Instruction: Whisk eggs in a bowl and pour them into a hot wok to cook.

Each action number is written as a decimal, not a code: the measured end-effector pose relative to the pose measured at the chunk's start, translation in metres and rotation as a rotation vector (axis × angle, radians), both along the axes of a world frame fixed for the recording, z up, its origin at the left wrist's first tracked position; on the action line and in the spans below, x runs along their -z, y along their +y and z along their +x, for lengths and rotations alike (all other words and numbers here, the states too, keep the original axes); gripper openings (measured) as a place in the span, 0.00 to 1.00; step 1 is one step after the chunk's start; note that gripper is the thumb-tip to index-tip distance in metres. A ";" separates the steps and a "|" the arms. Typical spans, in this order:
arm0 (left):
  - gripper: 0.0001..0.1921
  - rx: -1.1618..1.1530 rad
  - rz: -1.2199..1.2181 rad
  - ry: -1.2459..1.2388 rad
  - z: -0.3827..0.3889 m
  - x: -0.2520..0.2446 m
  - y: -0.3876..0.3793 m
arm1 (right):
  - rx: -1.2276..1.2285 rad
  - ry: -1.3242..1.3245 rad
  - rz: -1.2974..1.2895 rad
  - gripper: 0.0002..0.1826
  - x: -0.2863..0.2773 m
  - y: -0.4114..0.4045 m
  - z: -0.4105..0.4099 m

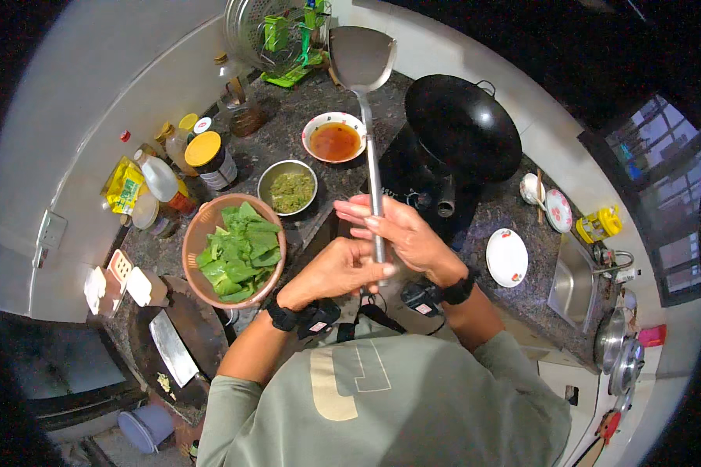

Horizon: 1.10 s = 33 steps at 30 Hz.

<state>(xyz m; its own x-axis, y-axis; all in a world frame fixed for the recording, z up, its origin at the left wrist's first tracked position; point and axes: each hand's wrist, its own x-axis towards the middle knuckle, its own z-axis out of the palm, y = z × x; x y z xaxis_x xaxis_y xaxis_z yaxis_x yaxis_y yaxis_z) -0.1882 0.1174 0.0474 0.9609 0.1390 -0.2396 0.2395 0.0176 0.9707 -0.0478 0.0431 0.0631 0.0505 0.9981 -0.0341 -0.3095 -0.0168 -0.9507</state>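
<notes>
A metal wok spatula (372, 169) is held upright in front of my body, its broad blade (362, 58) pointing away from me. Around the lower end of its handle, my left hand (337, 269) is closed, the thumb lying across the shaft. Slightly higher, my right hand (412, 233) has the handle between its thumb and nearly straight fingers. Left of my hands is a brown plastic basket (191, 271) of green leaves (239, 251). Beyond it are a metal bowl (263, 195) of chopped green food (292, 192) and a patterned bowl (308, 125) of reddish-brown liquid (334, 142).
A black wok (467, 128) sits tilted on the stove (400, 169). At left, a cleaver (172, 350) rests on a round chopping board (201, 315), near several bottles and jars (204, 154). A white plate (507, 258) and a sink (572, 286) are at right.
</notes>
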 end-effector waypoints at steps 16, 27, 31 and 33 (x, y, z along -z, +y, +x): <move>0.09 -0.798 -0.524 -0.165 0.110 0.162 0.086 | 0.354 -0.221 -0.158 0.17 -0.040 -0.129 0.133; 0.32 -1.238 -0.737 -0.126 0.184 0.227 0.162 | 0.594 -0.287 -0.119 0.11 -0.056 -0.122 0.170; 0.19 -1.248 -0.642 -0.208 0.196 0.235 0.174 | 0.593 -0.216 -0.267 0.13 -0.057 -0.119 0.173; 0.20 -1.236 -0.608 -0.239 0.199 0.236 0.177 | 0.533 -0.184 -0.280 0.13 -0.057 -0.119 0.174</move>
